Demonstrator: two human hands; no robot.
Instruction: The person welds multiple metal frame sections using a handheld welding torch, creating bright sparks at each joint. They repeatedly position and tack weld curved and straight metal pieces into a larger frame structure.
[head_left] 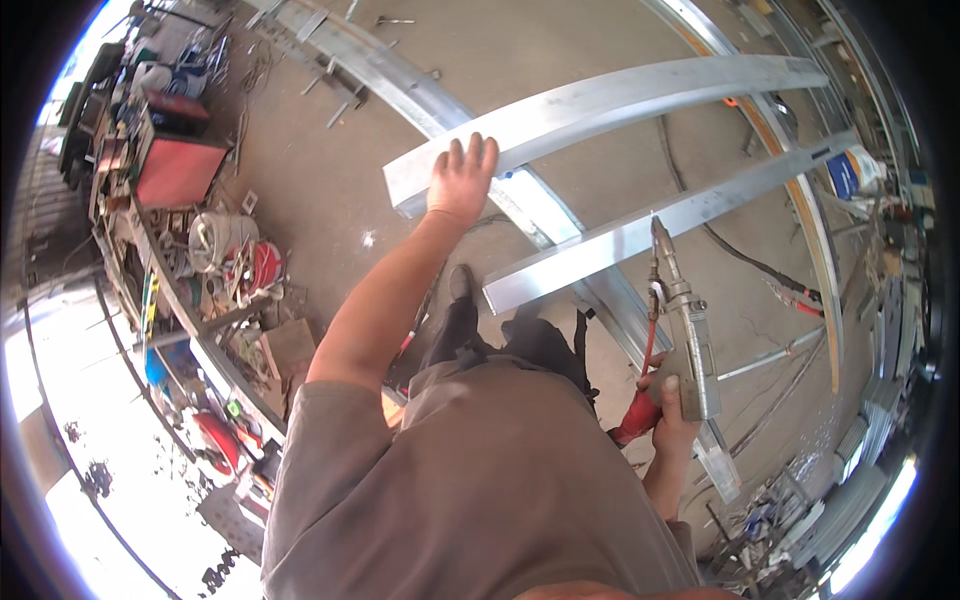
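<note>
My left hand (463, 182) lies across the near end of a wide silver metal beam (600, 105), its fingers bent over the face and the thumb out of sight. My right hand (672, 400) is closed around a silver hand tool (690, 335) with a narrow nozzle and a thin red hose; its exact kind is unclear. The nozzle tip points up at a second, narrower silver beam (570, 265). In this view the tip overlaps that beam's lower edge; I cannot tell if they touch. Both beams lie across long metal rails (545, 205).
Another rail (815, 230) supports the beams' far ends. A dark cable (745, 255) runs over the floor. Shelving with a red box (180, 170), a white bucket (222, 240) and clutter lines the left. Stacked metal sections (870, 430) and a blue-and-white container (855, 173) are at right.
</note>
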